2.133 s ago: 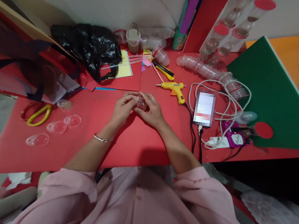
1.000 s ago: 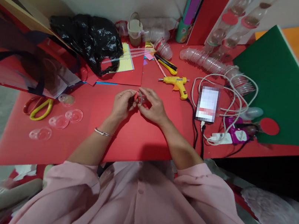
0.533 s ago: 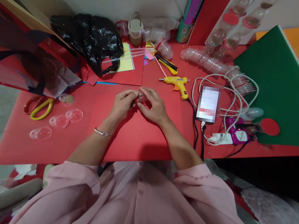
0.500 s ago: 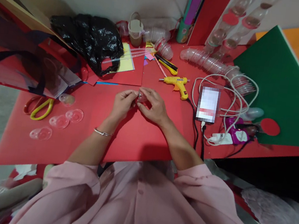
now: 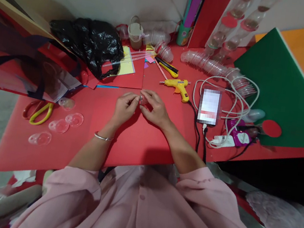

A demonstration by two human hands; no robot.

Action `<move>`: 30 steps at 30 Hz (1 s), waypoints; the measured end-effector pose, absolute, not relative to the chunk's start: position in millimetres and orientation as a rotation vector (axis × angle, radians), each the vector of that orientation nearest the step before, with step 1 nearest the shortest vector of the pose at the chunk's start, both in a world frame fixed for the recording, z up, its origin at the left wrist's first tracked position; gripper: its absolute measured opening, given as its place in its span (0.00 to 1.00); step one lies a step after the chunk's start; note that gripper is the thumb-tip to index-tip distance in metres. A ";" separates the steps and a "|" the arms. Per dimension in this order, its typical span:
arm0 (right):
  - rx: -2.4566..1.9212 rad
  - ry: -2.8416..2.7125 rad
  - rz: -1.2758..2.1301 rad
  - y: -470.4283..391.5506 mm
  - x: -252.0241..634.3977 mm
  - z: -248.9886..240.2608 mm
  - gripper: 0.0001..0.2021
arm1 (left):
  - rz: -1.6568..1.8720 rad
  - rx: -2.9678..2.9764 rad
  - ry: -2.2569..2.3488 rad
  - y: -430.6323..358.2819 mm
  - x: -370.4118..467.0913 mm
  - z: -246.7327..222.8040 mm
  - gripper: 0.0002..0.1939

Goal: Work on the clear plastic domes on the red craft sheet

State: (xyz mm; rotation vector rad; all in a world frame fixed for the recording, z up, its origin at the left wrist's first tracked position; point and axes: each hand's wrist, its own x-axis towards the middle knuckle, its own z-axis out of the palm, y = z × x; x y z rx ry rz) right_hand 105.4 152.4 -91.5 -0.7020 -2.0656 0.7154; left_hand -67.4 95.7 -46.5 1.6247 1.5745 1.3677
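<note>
Over the red tabletop (image 5: 141, 146), my left hand (image 5: 126, 107) and my right hand (image 5: 155, 107) meet at their fingertips. Between them is a small clear plastic piece (image 5: 142, 99), mostly covered by the fingers, so its full shape cannot be made out. My left thumb and fingers pinch its left side; the right fingers curl over its other side. Off to the left lie several clear plastic pieces with round rims (image 5: 59, 125), beside scissors (image 5: 42, 114) with a yellow handle. Just beyond my right hand rests a yellow glue gun (image 5: 178, 83).
A black plastic bag (image 5: 91, 44) sits at the back left. Behind the glue gun lie a yellow cutter knife (image 5: 168, 69) and stacked clear cups (image 5: 205, 62). On the right are a phone (image 5: 209, 106), white cables, a power strip (image 5: 236, 136) and a leaning green board (image 5: 275, 94).
Both hands stay in nearly the same place, still holding the clear piece, with only slight finger shifts. The whole view has drifted a little.
</note>
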 end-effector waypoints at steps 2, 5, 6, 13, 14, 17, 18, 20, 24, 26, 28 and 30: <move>-0.684 -2.063 0.717 151.5 104.1 -91.7 0.27 | 1.396 1.711 1.609 95.6 -67.6 -47.9 0.14; -0.666 -2.032 0.712 150.6 102.6 -92.4 0.26 | 1.451 1.712 1.617 96.2 -66.9 -52.1 0.15; -0.657 -2.018 0.708 150.5 102.4 -92.6 0.26 | 1.455 1.655 1.597 96.6 -66.7 -53.7 0.14; -0.607 -1.994 0.682 151.4 103.6 -92.8 0.28 | 1.421 1.356 1.434 98.0 -66.7 -57.8 0.18; -0.604 -1.997 0.679 151.5 103.9 -92.8 0.28 | 1.425 1.416 1.459 97.8 -67.1 -57.0 0.19; -0.619 -2.008 0.677 152.2 104.6 -93.3 0.28 | 1.413 1.599 1.483 97.7 -69.0 -55.0 0.21; -0.628 -2.014 0.683 152.4 104.7 -93.8 0.29 | 1.405 1.634 1.472 98.0 -69.8 -55.0 0.21; -0.634 -2.020 0.696 152.7 104.8 -95.1 0.29 | 1.396 1.664 1.451 99.1 -71.6 -56.0 0.20; -0.607 -2.007 0.704 152.6 104.7 -97.7 0.29 | 1.360 1.696 1.440 102.1 -75.6 -59.2 0.17; -0.589 -2.010 0.686 152.1 104.6 -98.5 0.29 | 1.358 1.733 1.449 103.0 -76.9 -59.4 0.15; -0.575 -2.018 0.657 151.5 104.0 -98.6 0.29 | 1.387 1.761 1.477 103.1 -76.8 -58.5 0.12; -0.570 -2.018 0.645 150.7 102.9 -97.7 0.28 | 1.423 1.753 1.510 102.6 -75.0 -57.4 0.11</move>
